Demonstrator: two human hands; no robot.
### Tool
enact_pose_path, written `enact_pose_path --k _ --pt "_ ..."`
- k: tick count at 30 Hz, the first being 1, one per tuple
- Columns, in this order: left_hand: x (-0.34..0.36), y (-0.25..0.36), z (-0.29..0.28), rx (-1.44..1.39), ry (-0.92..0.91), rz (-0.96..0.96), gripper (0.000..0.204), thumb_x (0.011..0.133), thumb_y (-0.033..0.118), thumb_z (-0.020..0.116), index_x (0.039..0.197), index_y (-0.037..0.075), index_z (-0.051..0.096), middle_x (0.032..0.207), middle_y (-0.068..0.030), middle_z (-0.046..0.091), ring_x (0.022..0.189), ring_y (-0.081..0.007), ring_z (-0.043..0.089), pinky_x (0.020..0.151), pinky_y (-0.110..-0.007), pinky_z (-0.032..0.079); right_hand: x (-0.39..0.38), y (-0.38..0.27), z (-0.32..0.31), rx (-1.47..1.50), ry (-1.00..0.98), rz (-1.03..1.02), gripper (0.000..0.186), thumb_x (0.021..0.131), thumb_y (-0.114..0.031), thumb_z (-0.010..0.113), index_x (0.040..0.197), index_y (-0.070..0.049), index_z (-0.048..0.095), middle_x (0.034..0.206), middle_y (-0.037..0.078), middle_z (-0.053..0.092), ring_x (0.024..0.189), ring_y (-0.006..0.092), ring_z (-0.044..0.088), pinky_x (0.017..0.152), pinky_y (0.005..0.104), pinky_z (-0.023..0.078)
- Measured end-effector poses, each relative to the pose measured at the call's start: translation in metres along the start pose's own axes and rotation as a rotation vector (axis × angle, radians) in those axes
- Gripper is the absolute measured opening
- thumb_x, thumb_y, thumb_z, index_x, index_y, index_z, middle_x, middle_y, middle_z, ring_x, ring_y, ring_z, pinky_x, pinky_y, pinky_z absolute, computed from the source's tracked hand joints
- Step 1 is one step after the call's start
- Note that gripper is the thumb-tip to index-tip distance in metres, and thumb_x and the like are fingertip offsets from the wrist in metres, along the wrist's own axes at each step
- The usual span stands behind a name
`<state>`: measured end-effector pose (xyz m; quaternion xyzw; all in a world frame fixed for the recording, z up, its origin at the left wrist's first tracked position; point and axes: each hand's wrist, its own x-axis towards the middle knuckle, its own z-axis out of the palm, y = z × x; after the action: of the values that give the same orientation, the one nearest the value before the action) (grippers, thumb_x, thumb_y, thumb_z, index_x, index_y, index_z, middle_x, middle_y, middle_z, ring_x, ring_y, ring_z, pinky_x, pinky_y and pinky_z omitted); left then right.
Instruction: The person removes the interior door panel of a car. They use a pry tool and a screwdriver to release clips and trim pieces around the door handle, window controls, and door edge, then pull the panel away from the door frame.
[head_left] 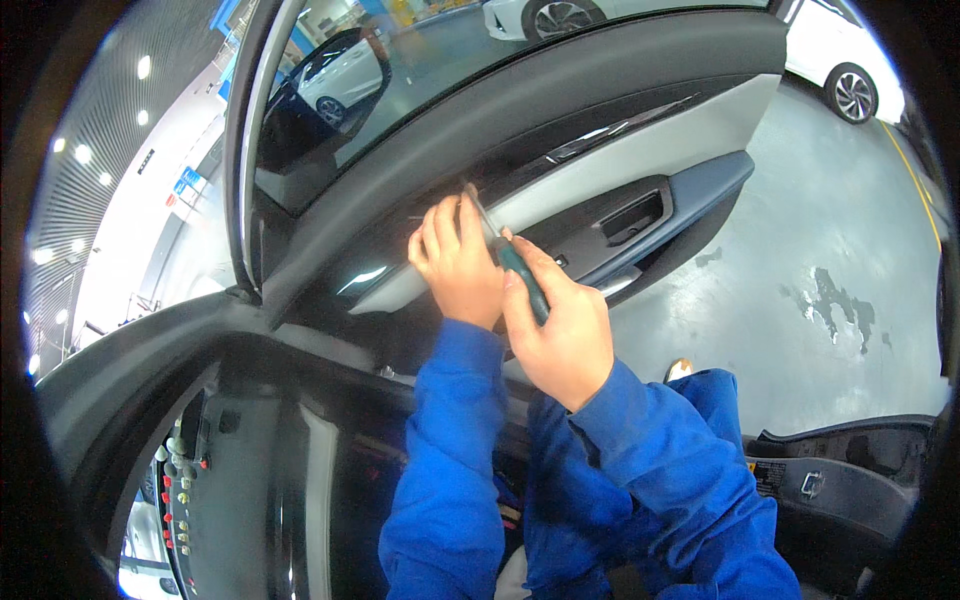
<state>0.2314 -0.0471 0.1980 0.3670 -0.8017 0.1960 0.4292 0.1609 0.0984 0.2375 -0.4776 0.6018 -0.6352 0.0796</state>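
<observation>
My right hand (557, 325) is wrapped round the dark green handle of a screwdriver (524, 280). Its metal shaft slants up and left across the inner door panel (560, 205), and the tip lies by the fingertips of my left hand (455, 262). Those left fingers are stretched out against the dark upper trim, slightly apart, with the index finger close to the shaft. Just right of the tool runs a light grey trim strip (640, 160). Below it, the armrest (712, 183) holds a pull-handle recess (635, 215). What the tip touches is too small to tell.
The car door stands open, with its window frame and side mirror (335, 80) at upper left. The dashboard (250, 490) lies at lower left. My legs are at the bottom, near the door sill (850, 475). White cars (825, 50) stand beyond on the grey floor (760, 290).
</observation>
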Motion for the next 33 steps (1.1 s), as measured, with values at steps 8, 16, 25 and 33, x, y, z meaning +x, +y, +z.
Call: enact_pose_path --k 8,16,25,33 --pt "-0.002 -0.001 0.006 0.109 -0.04 -0.035 0.05 0.093 0.027 0.056 0.14 0.012 0.057 0.136 -0.007 0.056 0.134 -0.0259 0.049 0.111 -0.05 0.032 0.01 0.01 0.027 0.091 0.138 -0.139 0.047 0.097 -0.016 0.064 0.139 0.005 0.056 0.099 0.021 0.075 0.072 0.0271 0.074 0.064 0.034 0.057" --pt "-0.005 0.001 0.005 0.052 -0.05 -0.021 0.063 0.088 0.033 0.065 0.146 0.011 0.054 0.137 -0.0095 0.055 0.134 -0.028 0.048 0.112 -0.051 0.03 0.013 -0.026 -0.008 -0.522 -0.353 -0.023 0.06 0.086 -0.012 0.064 0.142 0.006 0.052 0.083 0.028 0.069 0.075 0.0479 0.07 0.072 0.051 0.059" --pt "-0.001 0.004 0.007 -0.103 0.109 0.027 0.065 0.072 0.03 0.075 0.13 0.004 0.059 0.128 -0.016 0.056 0.128 -0.0326 0.05 0.112 -0.051 0.031 0.034 -0.023 -0.025 0.606 -0.226 0.443 0.037 0.098 -0.027 0.067 0.118 0.004 0.065 0.074 0.005 0.058 0.059 0.0078 0.055 0.046 0.0238 0.042" --pt "-0.015 0.017 0.023 -0.088 0.367 -0.06 0.047 0.068 0.027 0.075 0.109 0.006 0.069 0.109 -0.0103 0.065 0.114 -0.0276 0.056 0.105 -0.047 0.036 0.057 0.014 -0.045 -0.906 -0.359 -0.433 0.042 0.096 -0.024 0.068 0.128 0.003 0.067 0.1 0.016 0.072 0.086 0.0231 0.068 0.078 0.0341 0.052"
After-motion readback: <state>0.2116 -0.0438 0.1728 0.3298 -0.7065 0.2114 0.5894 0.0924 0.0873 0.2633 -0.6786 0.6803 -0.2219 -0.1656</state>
